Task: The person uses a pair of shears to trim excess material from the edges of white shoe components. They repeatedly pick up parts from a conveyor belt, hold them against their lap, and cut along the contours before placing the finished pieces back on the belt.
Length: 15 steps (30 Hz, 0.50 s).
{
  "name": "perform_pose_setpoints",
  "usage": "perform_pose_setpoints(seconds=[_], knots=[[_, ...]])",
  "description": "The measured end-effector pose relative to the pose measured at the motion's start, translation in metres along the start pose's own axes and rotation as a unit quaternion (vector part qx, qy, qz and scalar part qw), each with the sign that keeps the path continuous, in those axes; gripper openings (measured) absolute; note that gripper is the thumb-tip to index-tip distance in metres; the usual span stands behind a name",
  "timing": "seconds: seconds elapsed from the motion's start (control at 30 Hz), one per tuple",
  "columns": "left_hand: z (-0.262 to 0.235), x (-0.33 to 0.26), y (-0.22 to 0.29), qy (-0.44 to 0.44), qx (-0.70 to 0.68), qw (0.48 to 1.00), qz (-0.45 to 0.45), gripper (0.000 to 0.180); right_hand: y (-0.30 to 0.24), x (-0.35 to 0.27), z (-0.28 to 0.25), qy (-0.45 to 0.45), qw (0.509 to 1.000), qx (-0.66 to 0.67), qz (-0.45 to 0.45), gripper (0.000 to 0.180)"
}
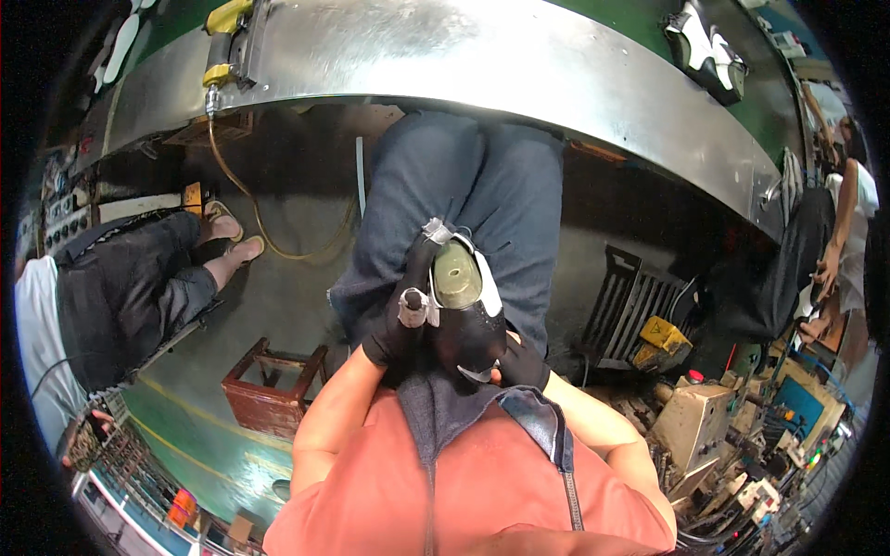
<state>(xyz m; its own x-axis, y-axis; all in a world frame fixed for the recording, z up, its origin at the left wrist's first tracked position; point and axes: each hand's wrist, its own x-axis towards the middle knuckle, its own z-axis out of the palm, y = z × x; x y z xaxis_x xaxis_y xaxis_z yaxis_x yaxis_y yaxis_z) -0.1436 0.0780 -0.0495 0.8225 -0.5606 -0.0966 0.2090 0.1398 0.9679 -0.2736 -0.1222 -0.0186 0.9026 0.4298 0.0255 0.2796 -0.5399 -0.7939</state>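
Note:
A black and white shoe (470, 340) lies over my lap, pulled over an olive-green shoe last (456, 275) whose top shows in the opening. Its black toe points toward my body. My left hand (405, 326), in a black glove with pale tape around the fingertips, grips the shoe along its left side. My right hand (522, 363), also black-gloved, closes on the shoe near the toe from the right. A fingertip shows below the toe, beside a small pale piece. The shoe hides most of the right fingers.
A metal bench edge (445, 56) crosses ahead, with a yellow air tool (222, 46) and hose (243, 185) at left. White-and-black shoes (705, 51) stand on the green belt. A brown stool (269, 387) is at left, machinery (700, 426) at right. Other people sit on both sides.

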Motion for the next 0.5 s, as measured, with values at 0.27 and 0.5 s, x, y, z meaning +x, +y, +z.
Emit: perform_pose_setpoints(seconds=[0.27, 0.5], knots=[[0.008, 0.024, -0.001, 0.015, -0.029, 0.999, 0.018, 0.081, 0.058, -0.011, 0.027, -0.060, 0.996, 0.059, 0.035, 0.059], [0.013, 0.033, 0.013, 0.023, -0.131, 0.991, -0.003, 0.068, 0.041, 0.024, 0.000, -0.046, 0.994, 0.098, 0.014, 0.052]])
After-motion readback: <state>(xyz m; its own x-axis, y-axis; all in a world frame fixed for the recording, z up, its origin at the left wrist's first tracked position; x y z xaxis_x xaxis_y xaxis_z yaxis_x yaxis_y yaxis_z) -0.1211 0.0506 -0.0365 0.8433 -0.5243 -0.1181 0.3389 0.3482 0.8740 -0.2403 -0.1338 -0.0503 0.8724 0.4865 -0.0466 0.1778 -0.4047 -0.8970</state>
